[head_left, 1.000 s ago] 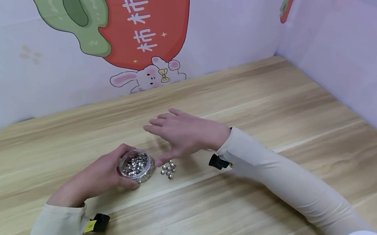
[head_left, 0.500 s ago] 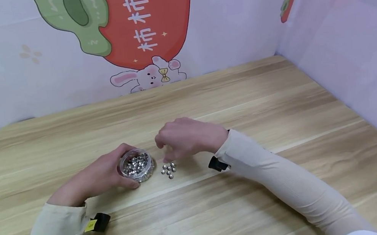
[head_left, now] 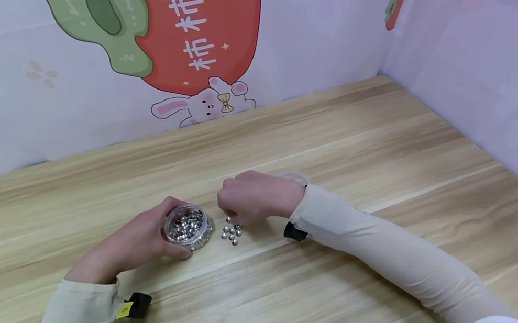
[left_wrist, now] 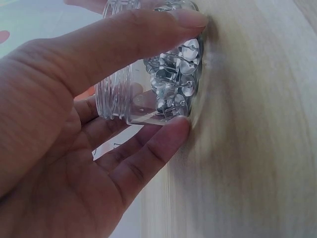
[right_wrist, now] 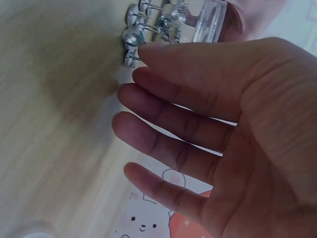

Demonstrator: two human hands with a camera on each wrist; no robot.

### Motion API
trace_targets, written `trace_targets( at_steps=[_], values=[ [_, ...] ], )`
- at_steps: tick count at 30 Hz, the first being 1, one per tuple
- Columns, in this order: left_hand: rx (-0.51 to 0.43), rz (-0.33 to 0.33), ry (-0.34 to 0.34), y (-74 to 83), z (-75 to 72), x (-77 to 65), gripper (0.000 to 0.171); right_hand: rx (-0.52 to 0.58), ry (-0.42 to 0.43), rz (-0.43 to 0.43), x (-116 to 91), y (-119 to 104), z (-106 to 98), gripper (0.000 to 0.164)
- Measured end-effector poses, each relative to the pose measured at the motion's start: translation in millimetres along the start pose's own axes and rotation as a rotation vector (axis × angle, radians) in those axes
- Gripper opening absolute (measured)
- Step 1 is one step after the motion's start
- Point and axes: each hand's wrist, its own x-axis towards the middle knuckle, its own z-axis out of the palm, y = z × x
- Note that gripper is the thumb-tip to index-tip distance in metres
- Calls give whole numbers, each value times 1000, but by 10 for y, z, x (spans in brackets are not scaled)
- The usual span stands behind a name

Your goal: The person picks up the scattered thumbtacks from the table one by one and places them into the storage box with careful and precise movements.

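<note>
My left hand (head_left: pixel 157 230) grips a clear plastic jar (head_left: pixel 202 237), lidless and tilted slightly, with thumb and fingers on opposite sides. Inside it lies a heap of silver thumbtacks (left_wrist: pixel 171 79); the jar's screw thread shows in the left wrist view. Just right of the jar, several loose thumbtacks (head_left: pixel 231 231) sit on the table, pins up. My right hand (head_left: pixel 258 196) is beside them, thumb and index fingertips close together at the pin of one thumbtack (right_wrist: pixel 130 57). Whether they pinch it I cannot tell. The other fingers of that hand are spread and slightly bent.
The wood-grain table (head_left: pixel 356 135) meets a printed backdrop (head_left: pixel 311 29) behind and a pale one at right. Partly behind my right wrist lies a clear round lid-like piece (head_left: pixel 295 175). Black wrist cameras (head_left: pixel 139 305) hang below both sleeves.
My right hand has gone from spread fingers to fingers drawn in, and has come down and nearer over the loose thumbtacks. The left hand and jar have stayed in place.
</note>
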Motion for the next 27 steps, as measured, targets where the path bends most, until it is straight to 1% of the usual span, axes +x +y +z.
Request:
trace_targets(
  at_steps=[5,10,14,18,23,27],
  values=[
    [-5,-2,-4,7,-4,10,79,-18,-3,4,13,-2,26,14],
    [-6,-8,-5,13,-5,-3,79,-21,-6,6,7,-18,33,22],
    [-8,2,0,13,-8,-19,79,-54,25,-3,-26,-32,-14,28],
    [-10,14,3,14,-9,-19,77,-93,73,-3,-73,-39,-102,22],
    [-7,22,4,17,-7,-13,77,-144,103,11,-125,-64,-197,13],
    [-7,20,2,21,-8,-17,79,-187,125,-9,-125,-132,-215,14]
  ],
)
